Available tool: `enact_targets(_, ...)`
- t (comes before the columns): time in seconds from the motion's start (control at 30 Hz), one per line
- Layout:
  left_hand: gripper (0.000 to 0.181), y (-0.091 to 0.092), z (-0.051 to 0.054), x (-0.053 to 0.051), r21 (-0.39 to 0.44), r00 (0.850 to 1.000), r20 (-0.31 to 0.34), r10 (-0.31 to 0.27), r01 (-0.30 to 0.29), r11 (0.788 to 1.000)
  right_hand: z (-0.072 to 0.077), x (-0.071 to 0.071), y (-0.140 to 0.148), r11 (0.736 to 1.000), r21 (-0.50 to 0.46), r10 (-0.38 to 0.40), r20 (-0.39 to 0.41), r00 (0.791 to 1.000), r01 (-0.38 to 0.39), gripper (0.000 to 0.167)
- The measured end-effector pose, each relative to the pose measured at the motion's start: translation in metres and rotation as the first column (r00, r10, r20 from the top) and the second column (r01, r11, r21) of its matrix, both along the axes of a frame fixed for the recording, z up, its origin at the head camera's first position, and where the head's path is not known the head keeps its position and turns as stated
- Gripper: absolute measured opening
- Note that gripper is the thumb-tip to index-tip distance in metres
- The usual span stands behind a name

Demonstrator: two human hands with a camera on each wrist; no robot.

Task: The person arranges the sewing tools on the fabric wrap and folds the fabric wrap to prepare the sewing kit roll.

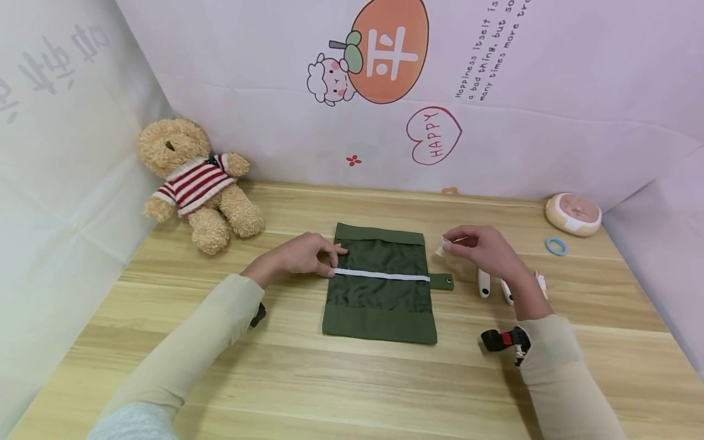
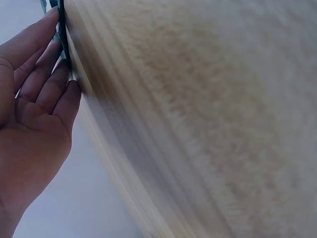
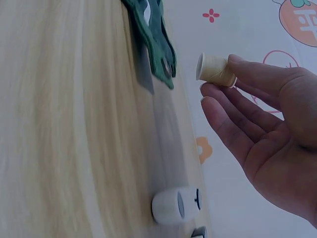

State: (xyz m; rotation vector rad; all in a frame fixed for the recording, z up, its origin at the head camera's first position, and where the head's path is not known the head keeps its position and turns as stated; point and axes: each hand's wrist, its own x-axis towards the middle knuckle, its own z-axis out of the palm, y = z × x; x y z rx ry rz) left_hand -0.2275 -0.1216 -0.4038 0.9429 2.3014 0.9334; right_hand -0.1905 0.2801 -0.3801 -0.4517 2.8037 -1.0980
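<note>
A dark green fabric pouch lies unfolded on the table, a white elastic band running across its middle. From its right edge sticks out a tab with a metal snap. My left hand pinches the pouch's left edge by the band's end; in the left wrist view the thumb meets the green cloth. Held up between the thumb and fingers of my right hand is a spool of cream thread, above the table just right of the pouch.
Two white items with dark spots stand below the right hand, a small pale item beyond. Farther right are a blue ring and a rounded pink-topped case. A teddy bear sits back left against the printed backdrop.
</note>
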Motion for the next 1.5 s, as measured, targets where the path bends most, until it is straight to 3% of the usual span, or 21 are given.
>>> enact_targets(0.77,0.008,-0.001,0.001,0.0,0.002,1.0,0.016,0.006,-0.006,1.0,-0.001,-0.015,-0.036,0.996,-0.082,0.042,-0.022,0.999,-0.043,0.032)
enact_targets(1.1,0.009,0.0,0.001,0.0,0.004,1.0,0.025,0.01,-0.01,1.0,0.003,-0.017,-0.055,0.983,-0.159,0.095,0.015,0.995,-0.091,0.032)
enact_targets(1.5,0.009,0.001,0.003,0.002,0.017,0.999,0.037,0.002,-0.002,1.0,-0.007,-0.033,-0.079,0.98,-0.117,0.158,-0.015,0.987,-0.158,0.028)
